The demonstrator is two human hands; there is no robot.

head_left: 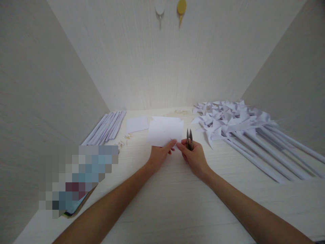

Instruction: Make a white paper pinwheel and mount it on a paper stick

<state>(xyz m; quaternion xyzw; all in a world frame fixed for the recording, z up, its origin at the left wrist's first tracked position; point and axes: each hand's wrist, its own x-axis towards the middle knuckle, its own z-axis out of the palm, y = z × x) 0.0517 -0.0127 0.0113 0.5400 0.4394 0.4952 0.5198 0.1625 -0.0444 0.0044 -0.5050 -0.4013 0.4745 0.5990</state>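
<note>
Forearms [119, 200] reach in nearest me, left hand [159, 155] pinching the slit white sheet [165, 130] mid-tabletop [167, 203], right hand [196, 157] holding snips [189, 140]; I judge corner-slitting in hand, the next move calling for a steady pinch.

Place: small craft corner, home or workshop unclear
Walls [152, 74]: pale, enclosing three sides
Tabletop [162, 203]: white, used for handwork
Pinwheels [223, 118]: paper, heaped at right
Snips [189, 144]: small, metal

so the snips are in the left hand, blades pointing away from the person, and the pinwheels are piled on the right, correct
Not quite: the head view shows the snips in the right hand, not the left hand. The blades do point away, and the pinwheels are piled on the right.
</note>
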